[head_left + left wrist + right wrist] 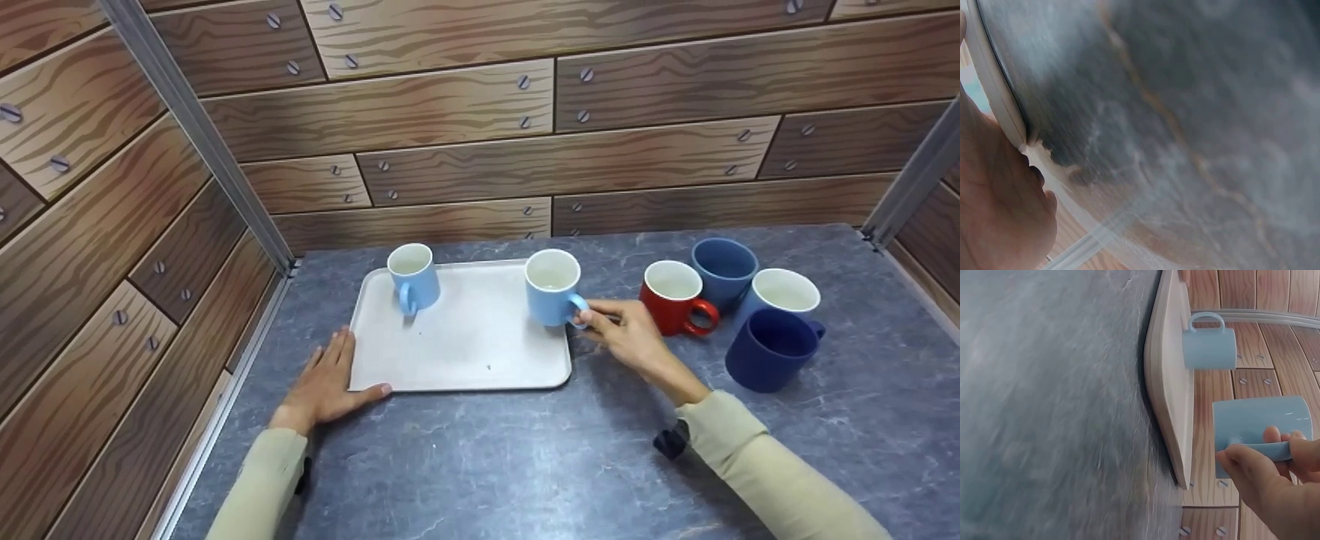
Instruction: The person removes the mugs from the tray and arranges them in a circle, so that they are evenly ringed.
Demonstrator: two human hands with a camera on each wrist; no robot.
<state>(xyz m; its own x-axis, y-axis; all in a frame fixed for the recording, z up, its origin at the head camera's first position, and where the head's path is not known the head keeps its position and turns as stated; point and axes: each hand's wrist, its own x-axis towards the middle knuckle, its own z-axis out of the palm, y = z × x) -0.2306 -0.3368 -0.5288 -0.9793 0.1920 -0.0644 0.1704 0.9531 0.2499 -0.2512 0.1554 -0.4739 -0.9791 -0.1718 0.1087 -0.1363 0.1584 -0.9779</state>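
Note:
My right hand (626,334) pinches the handle of a light blue mug (551,292) over the right side of a white tray (465,352). In the right wrist view this mug (1258,419) is upright relative to the tray, with a gap between its base and the tray. A second light blue mug (420,285) stands on the tray's back left, handle toward me. At the front left corner, my left hand (322,386) rests with straight fingers along the tray's side and its thumb at the front edge. The left wrist view shows that palm (1005,208) beside the tray rim.
Right of the tray stand a red mug (664,311), a medium blue mug (724,270), a light blue one (784,289) and a dark blue one (765,360), close together. Wood-patterned walls (450,112) bound the grey marbled table (480,465) at the back and sides.

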